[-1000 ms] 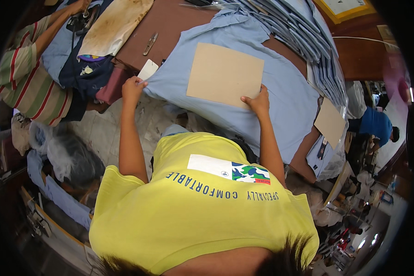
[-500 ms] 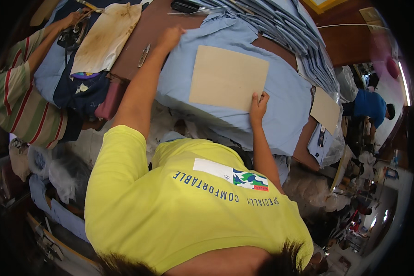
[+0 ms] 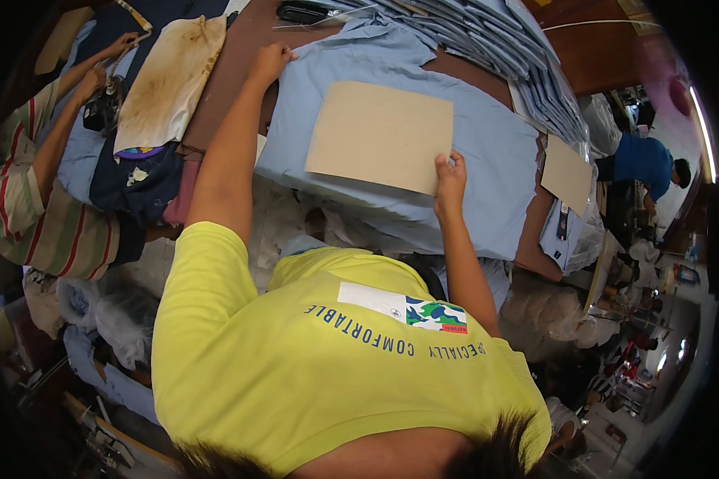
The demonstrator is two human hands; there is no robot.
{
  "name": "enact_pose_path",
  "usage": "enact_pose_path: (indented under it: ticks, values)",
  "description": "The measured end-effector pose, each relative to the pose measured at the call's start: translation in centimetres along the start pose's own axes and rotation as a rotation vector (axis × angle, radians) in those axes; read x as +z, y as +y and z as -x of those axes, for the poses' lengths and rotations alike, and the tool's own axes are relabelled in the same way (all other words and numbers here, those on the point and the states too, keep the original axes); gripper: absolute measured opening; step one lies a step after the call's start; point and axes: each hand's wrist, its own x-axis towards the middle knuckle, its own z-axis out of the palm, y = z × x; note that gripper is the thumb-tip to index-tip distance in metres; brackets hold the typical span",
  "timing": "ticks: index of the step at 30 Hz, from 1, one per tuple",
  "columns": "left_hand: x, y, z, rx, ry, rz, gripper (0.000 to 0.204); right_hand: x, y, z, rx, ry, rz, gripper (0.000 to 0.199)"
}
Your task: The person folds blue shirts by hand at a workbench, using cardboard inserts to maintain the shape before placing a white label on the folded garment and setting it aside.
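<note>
A light blue shirt [image 3: 487,160] lies spread over the table in front of me. On it rests a flat beige cardboard sheet [image 3: 379,136], slightly tilted. My right hand [image 3: 450,180] grips the sheet's near right corner, thumb and fingers closed on the edge. My left hand [image 3: 270,64] reaches to the far left edge of the shirt, its fingers closed in a pinch at the cloth. The exact hold of the left fingertips is small in the picture.
Folded blue shirts [image 3: 487,40] pile up at the far right, near a second cardboard piece [image 3: 567,177]. A black object [image 3: 302,11] lies at the back. On the left, a person in a striped shirt [image 3: 48,227] works beside a brown-stained white cloth [image 3: 172,80].
The whole view has shifted a little. My left hand has moved slightly left along with the shirt's edge, and my forearm now hides the thread snips. My right hand keeps its corner.
</note>
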Motion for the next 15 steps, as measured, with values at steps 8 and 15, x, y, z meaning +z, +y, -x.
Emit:
enact_pose_path:
  ticks: [8, 15]
  values:
    - [-2.6, 5.1, 4.5, 0.119, 0.23, 0.136, 0.022, 4.2, 4.4, 2.4, -0.061, -0.19, 0.439, 0.042]
    - [3.8, 11.2, 16.9, 0.187, 0.029, -0.28, 0.045, 1.9, 2.2, 2.0, 0.103, -0.333, 0.692, 0.041]
